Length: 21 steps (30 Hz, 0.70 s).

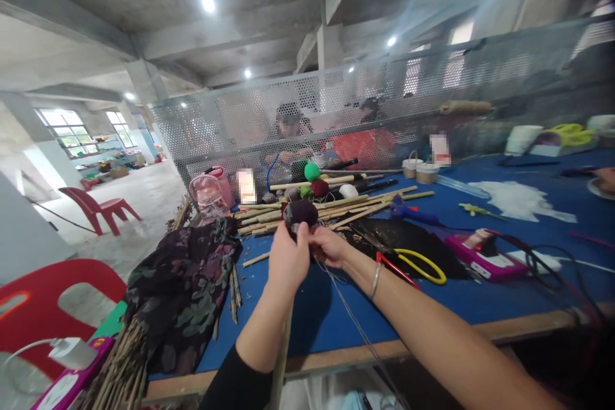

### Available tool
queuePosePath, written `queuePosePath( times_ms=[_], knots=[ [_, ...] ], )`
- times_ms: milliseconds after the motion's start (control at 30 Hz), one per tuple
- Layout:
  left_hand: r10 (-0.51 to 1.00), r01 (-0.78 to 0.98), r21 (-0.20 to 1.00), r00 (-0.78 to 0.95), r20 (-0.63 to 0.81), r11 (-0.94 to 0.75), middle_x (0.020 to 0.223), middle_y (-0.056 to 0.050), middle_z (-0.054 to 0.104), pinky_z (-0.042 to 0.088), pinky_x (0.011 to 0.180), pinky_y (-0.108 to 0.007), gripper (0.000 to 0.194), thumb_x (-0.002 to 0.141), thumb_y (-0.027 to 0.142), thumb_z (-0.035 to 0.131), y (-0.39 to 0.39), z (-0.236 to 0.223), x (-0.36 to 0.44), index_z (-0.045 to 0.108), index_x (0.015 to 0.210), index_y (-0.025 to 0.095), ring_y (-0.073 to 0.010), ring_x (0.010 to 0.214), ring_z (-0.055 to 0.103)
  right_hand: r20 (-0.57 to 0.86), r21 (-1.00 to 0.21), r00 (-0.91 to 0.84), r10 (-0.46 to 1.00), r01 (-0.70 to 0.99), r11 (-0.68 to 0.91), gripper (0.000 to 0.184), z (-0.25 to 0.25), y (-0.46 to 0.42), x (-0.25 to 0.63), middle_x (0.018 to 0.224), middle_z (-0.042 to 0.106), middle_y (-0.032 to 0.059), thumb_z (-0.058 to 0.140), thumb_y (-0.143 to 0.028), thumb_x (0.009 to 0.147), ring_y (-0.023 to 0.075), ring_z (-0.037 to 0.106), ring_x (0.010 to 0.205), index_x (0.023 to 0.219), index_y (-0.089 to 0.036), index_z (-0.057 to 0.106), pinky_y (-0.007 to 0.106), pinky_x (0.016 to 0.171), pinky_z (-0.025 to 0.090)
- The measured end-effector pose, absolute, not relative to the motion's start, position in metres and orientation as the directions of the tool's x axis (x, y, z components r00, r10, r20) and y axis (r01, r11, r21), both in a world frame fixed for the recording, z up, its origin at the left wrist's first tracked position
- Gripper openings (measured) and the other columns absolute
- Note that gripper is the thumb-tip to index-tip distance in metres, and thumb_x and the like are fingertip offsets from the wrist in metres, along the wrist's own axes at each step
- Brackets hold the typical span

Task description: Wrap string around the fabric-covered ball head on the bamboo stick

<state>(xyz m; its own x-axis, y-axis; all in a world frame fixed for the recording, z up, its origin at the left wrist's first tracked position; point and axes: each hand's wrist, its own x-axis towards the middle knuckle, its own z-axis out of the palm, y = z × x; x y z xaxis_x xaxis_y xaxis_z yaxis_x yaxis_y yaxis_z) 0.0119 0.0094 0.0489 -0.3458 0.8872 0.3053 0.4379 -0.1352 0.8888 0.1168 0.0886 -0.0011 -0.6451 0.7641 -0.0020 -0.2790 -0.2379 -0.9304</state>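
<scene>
My left hand [290,255] is wrapped around the base of a dark, rounded bundle [300,212] that looks like a ball covered in cloth. A pale stick [282,349] runs down from beneath that hand toward the table's front edge. Just to the right, my right hand [331,246] pinches thin grey cord [346,307] close to the bundle's base, its fingertips nearly meeting my left thumb. Loose lengths of the cord trail down over the table edge. The exact wrap under the fingers is hidden.
Sticks [336,208] and coloured balls [319,188] lie behind my hands. Right are yellow-handled shears [423,267], red-handled pliers [396,269], a blue glue gun [408,210] and a purple power strip [485,259]. Dark patterned cloth [185,295] lies left. People sit beyond a perforated metal screen [230,131].
</scene>
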Motion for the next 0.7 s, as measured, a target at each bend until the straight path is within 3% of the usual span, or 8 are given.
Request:
queuePosePath(
  times_ms=[133, 200, 300, 433, 533, 600, 700],
  knots=[
    [0.92, 0.489, 0.872, -0.342, 0.191, 0.001, 0.115, -0.023, 0.053, 0.032, 0.086, -0.037, 0.063, 0.072, 0.053, 0.055, 0.013, 0.027, 0.024, 0.041, 0.119, 0.013, -0.0326, 0.106, 0.05, -0.031, -0.965, -0.584, 0.811, -0.194, -0.177, 0.035, 0.0, 0.085, 0.114, 0.037, 0.032, -0.0095, 0.069, -0.035, 0.06, 0.0021, 0.021, 0.03, 0.055, -0.016, 0.04, 0.019, 0.032, 0.009],
    [0.935, 0.469, 0.883, -0.321, 0.149, 0.02, 0.102, -0.022, 0.059, 0.034, 0.082, -0.036, 0.052, 0.073, 0.05, 0.055, 0.012, 0.02, 0.021, 0.049, 0.107, 0.013, -0.0318, 0.098, 0.054, -0.024, -0.971, -0.58, 0.814, -0.181, -0.157, 0.033, 0.004, 0.084, 0.117, 0.038, 0.035, -0.009, 0.069, -0.038, 0.06, 0.0021, 0.022, 0.029, 0.059, -0.015, 0.045, 0.019, 0.031, 0.009],
    [0.934, 0.415, 0.903, -0.265, 0.241, -0.115, 0.096, -0.017, 0.061, 0.036, 0.08, -0.032, 0.033, 0.077, 0.041, 0.053, 0.007, 0.019, 0.014, 0.054, 0.098, 0.015, -0.027, 0.094, 0.055, 0.034, -0.965, -0.626, 0.779, -0.223, -0.136, 0.033, 0.012, 0.084, 0.122, 0.043, 0.042, -0.0079, 0.069, -0.04, 0.061, 0.0018, 0.023, 0.03, 0.073, -0.014, 0.053, 0.019, 0.031, 0.009],
    [0.908, 0.345, 0.916, -0.283, 0.31, -0.205, 0.09, -0.011, 0.061, 0.038, 0.075, -0.028, 0.021, 0.076, 0.033, 0.056, 0.004, 0.021, 0.005, 0.056, 0.089, 0.017, -0.0227, 0.087, 0.055, 0.07, -0.965, -0.613, 0.787, -0.242, -0.102, 0.032, 0.018, 0.085, 0.126, 0.037, 0.036, -0.0102, 0.071, -0.038, 0.06, 0.0018, 0.021, 0.029, 0.07, -0.015, 0.053, 0.019, 0.031, 0.009],
    [0.932, 0.235, 0.964, -0.307, 0.194, -0.123, 0.064, -0.002, 0.056, 0.038, 0.055, -0.024, 0.021, 0.074, 0.039, 0.057, 0.004, 0.015, 0.0, 0.052, 0.076, 0.018, -0.0167, 0.061, 0.054, 0.062, -0.968, -0.583, 0.81, -0.233, -0.094, 0.031, 0.021, 0.084, 0.128, 0.033, 0.03, -0.0113, 0.073, -0.036, 0.058, 0.002, 0.019, 0.028, 0.063, -0.015, 0.051, 0.019, 0.031, 0.007],
    [0.963, 0.072, 0.997, -0.268, 0.032, -0.014, 0.047, 0.006, 0.041, 0.03, 0.041, -0.021, 0.029, 0.074, 0.047, 0.054, 0.002, 0.01, 0.0, 0.043, 0.07, 0.021, -0.0108, 0.04, 0.043, 0.063, -0.957, -0.576, 0.815, -0.267, -0.115, 0.031, 0.023, 0.083, 0.129, 0.033, 0.028, -0.012, 0.074, -0.034, 0.056, 0.0016, 0.017, 0.029, 0.061, -0.015, 0.049, 0.018, 0.031, 0.007],
    [0.976, -0.106, 0.994, -0.212, -0.051, 0.029, 0.04, 0.01, 0.029, 0.02, 0.032, -0.018, 0.038, 0.072, 0.054, 0.053, -0.004, 0.006, 0.001, 0.033, 0.066, 0.022, -0.0064, 0.028, 0.029, 0.054, -0.938, -0.586, 0.809, -0.307, -0.16, 0.033, 0.024, 0.08, 0.127, 0.034, 0.028, -0.0124, 0.075, -0.031, 0.053, 0.0012, 0.016, 0.03, 0.06, -0.016, 0.047, 0.018, 0.031, 0.006]
  ],
)
